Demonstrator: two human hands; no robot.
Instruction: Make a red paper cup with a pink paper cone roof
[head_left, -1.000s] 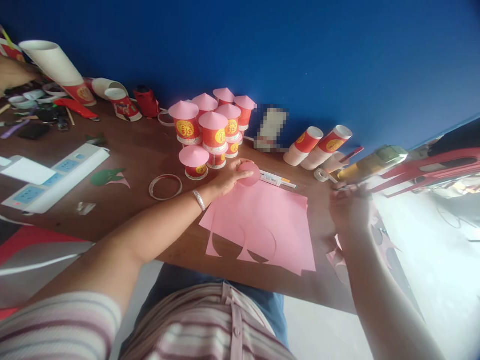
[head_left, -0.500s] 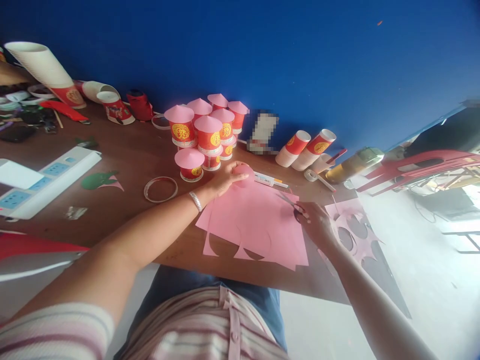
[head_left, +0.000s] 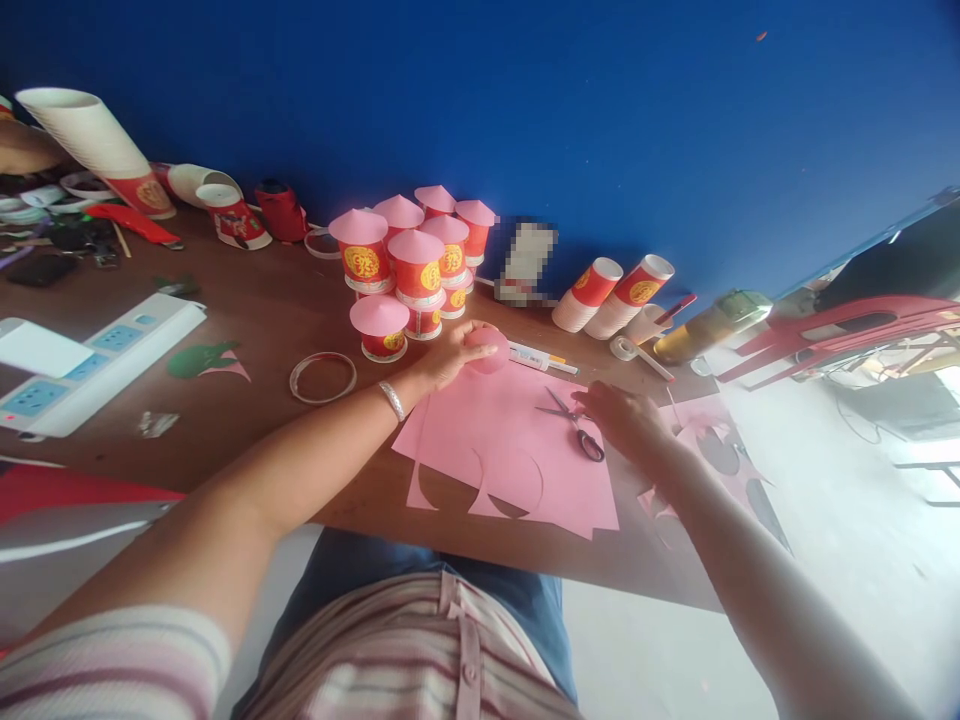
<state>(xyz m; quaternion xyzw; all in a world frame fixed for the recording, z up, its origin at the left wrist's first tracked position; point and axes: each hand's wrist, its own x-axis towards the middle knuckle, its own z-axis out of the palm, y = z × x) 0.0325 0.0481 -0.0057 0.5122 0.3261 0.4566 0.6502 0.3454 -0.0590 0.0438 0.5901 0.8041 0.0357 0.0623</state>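
Note:
My left hand (head_left: 459,355) pinches a pink paper disc (head_left: 489,352) by its left edge, above the far edge of the pink paper sheets (head_left: 480,430). Curved cuts run through the near part of those sheets. A pair of scissors (head_left: 576,422) with dark handles lies on them, blades apart. Just beyond the scissors is my right hand (head_left: 619,415), off the handles, with its fingers bent and partly hidden; whether it holds anything does not show. Left of the disc stand red paper cups with pink cone tops (head_left: 420,265), some stacked on others.
A glue tube and pens (head_left: 536,357) lie behind the sheets. Stacked red cups (head_left: 596,295) lean near the blue wall. Pink scraps (head_left: 712,450) lie at right, with a red chair (head_left: 847,325) beyond. A power strip (head_left: 105,350) and a tape ring (head_left: 322,378) are at left.
My right hand has let go of the scissors, which now rest on the pink sheets. It has risen slightly away from them. My left hand stays in place with the disc.

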